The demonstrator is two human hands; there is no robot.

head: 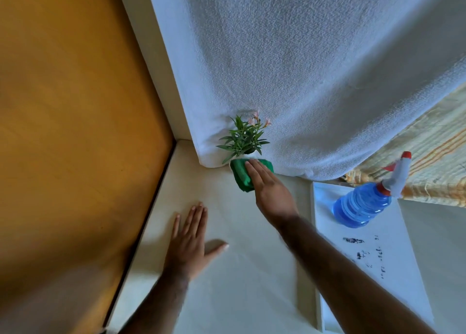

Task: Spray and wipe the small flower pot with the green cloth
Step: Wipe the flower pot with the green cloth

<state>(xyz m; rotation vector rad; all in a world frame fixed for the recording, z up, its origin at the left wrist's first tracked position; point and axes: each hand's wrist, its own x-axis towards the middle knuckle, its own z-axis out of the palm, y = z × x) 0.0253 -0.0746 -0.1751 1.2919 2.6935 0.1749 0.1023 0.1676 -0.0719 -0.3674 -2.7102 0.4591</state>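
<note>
A small white flower pot [245, 156] with green leaves and pink blossoms stands at the back of the pale surface, against a white towel-like cover. Most of the pot is hidden behind the green cloth [240, 173]. My right hand [269, 190] presses the cloth against the pot's front, fingers stretched over it. My left hand [190, 240] lies flat on the surface, fingers spread, holding nothing. A blue spray bottle [363, 205] with a red and white trigger head stands to the right, untouched.
The white cover [302, 69] hangs behind the pot. A yellow striped fabric [433, 152] lies at the right. The bottle stands on a white board [373, 258] with dark smudges. An orange-brown wall [70, 107] borders the surface on the left.
</note>
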